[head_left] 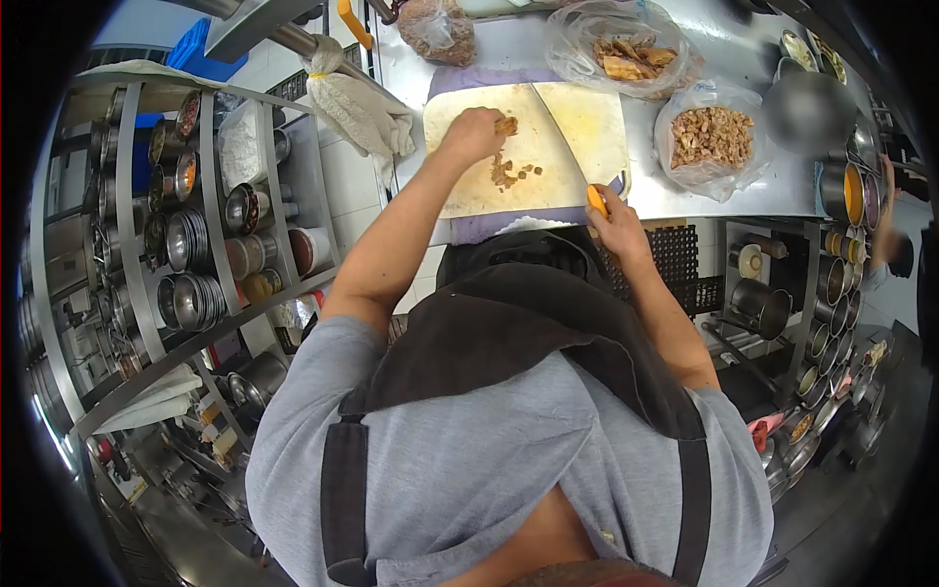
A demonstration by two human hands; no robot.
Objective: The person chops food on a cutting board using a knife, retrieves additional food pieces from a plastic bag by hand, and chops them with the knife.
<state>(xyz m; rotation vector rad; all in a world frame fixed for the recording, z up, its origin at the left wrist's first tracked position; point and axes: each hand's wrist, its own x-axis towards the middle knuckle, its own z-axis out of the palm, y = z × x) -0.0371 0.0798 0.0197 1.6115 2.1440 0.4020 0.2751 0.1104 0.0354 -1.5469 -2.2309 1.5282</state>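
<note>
My left hand (476, 135) is closed around a piece of brown cooked meat (506, 126) at the upper left of a pale cutting board (460, 196). Part of that piece sticks out past my fingers. Small chopped brown bits (502, 174) lie on the board just below it. At the board's lower right corner, my right hand (618, 231) grips a knife (596, 200) by its orange handle. Its long blade slants up and left across the board, apart from the meat in my left hand.
A purple cloth (474, 229) lies under the board. To the right is a clear bag of diced brown pieces (712, 137). Behind the board sit a bag with larger brown slices (631, 61) and a tied bag (437, 31). A towel (347, 108) hangs at left, near shelves with metal bowls (191, 240).
</note>
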